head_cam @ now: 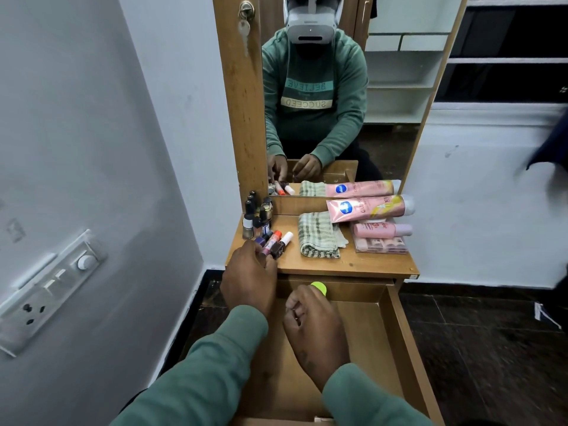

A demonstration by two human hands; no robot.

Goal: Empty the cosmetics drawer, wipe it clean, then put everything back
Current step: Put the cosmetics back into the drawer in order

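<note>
The wooden drawer [396,327] is pulled out below the dresser top [362,262], and its floor looks bare. My left hand [249,278] rests at the top's front left edge, fingers closed on a dark nail polish bottle [276,249] among lying bottles with orange and white caps [284,238]. My right hand [313,327] hovers over the drawer, closed on an item with a lime-green cap [318,287]. Upright nail polish bottles [256,216] cluster at the back left. A folded checked cloth [318,236] lies mid-top.
A pink lotion tube [368,207], a small pink bottle [381,230] and a clear case of pink items [381,244] sit at the right of the top. The mirror [338,103] stands behind. A wall with a switchboard [52,287] is close on the left.
</note>
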